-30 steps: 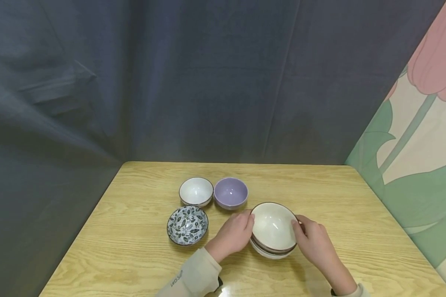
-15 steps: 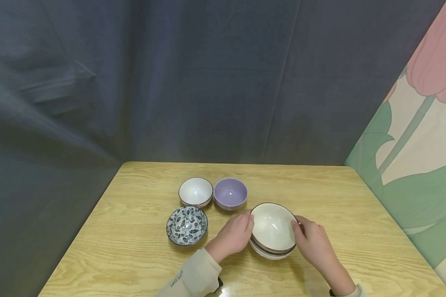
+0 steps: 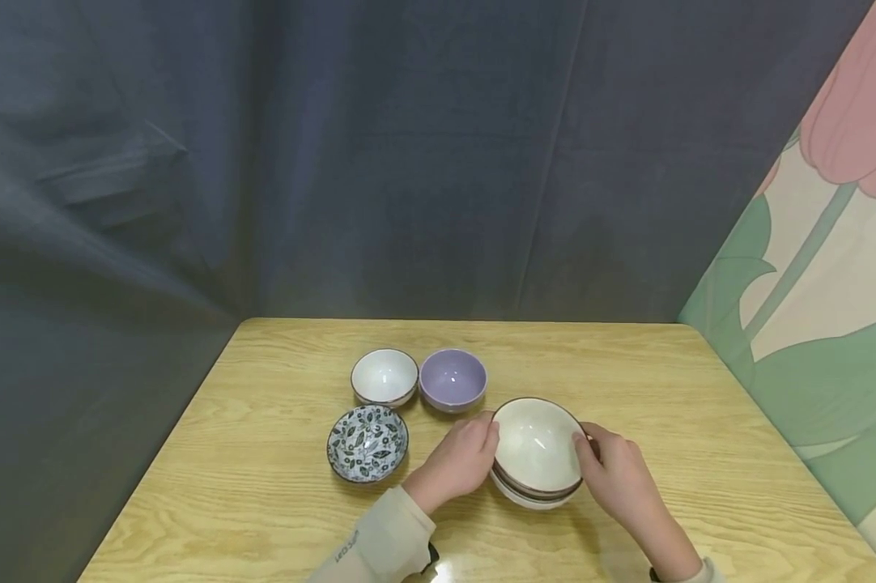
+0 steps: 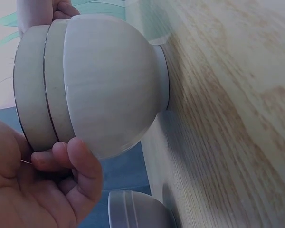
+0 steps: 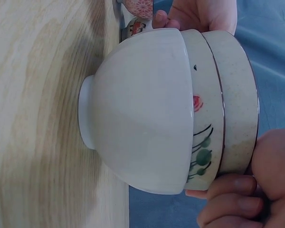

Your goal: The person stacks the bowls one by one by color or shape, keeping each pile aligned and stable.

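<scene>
A nested stack of three bowls stands at the right of the others in the head view. On top is a cream bowl (image 3: 538,445) with a brown rim. Under it sits a cream bowl painted with a red flower and green leaves (image 5: 203,118), and a plain white bowl (image 5: 142,109) is lowest, its foot appearing to rest on the table. My left hand (image 3: 456,455) grips the top bowl's left side, thumb at the rim and curled fingers below. Opposite, my right hand (image 3: 618,478) pinches the same bowl's rim; its fingertips also lie by the painted bowl.
Left of the stack, a bowl with a dark leaf pattern (image 3: 368,444) stands on the wooden table (image 3: 227,486). Behind it are a white bowl with a dark rim (image 3: 384,377) and a purple bowl (image 3: 453,380), side by side. A dark curtain (image 3: 423,162) hangs behind the table.
</scene>
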### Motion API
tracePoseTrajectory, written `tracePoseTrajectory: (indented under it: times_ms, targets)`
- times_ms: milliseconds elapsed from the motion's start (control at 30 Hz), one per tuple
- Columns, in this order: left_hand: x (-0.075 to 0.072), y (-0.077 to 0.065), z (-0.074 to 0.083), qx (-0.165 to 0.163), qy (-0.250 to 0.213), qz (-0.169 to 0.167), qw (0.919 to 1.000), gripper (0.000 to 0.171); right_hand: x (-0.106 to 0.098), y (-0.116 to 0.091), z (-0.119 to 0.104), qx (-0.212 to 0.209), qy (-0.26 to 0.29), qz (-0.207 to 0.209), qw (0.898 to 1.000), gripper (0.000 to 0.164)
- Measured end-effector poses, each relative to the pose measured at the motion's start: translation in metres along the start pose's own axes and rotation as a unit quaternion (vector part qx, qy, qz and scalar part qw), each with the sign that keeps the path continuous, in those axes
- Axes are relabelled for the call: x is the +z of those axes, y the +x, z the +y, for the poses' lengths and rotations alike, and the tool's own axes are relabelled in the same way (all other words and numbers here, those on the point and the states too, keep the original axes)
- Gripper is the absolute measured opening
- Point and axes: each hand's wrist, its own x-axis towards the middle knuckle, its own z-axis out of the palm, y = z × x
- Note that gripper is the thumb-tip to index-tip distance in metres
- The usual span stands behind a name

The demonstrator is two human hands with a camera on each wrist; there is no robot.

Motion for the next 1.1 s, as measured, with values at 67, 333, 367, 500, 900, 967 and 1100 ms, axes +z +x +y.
tracePoseTrajectory:
  times_ms: [67,333,367,500,900,967,1100]
  targets:
    - [-0.001,0.0,0.0,0.0,0.0,0.002,1.0,0.042,0.0,0.0,-0.001,-0.002,0.002,0.001,1.0,0.031]
    - [-0.007,-0.003,-0.002,-0.008,-0.03,-0.005,0.9995,0.043,0.001,0.002,-0.005,-0.001,0.006,-0.003,1.0,0.032]
    - [-0.009,-0.004,-0.003,-0.012,-0.037,-0.007,0.9992,0.045,0.001,0.002,-0.005,0.003,0.007,-0.006,1.0,0.033]
    - [-0.028,-0.016,-0.002,-0.018,-0.042,-0.005,0.9989,0.049,0.0,0.001,-0.006,0.018,0.005,-0.022,1.0,0.036]
    - [-0.152,-0.057,-0.066,-0.087,-0.023,0.152,0.9842,0.02,-0.007,-0.006,-0.02,-0.068,-0.084,0.119,0.987,0.038]
    - [-0.162,-0.056,-0.085,-0.108,-0.014,0.163,0.9807,0.02,-0.005,-0.01,-0.028,-0.103,-0.085,0.149,0.98,0.031]
    - [-0.172,-0.048,-0.118,-0.148,-0.031,0.157,0.976,0.027,0.005,-0.019,-0.048,-0.176,-0.056,0.166,0.969,0.025]
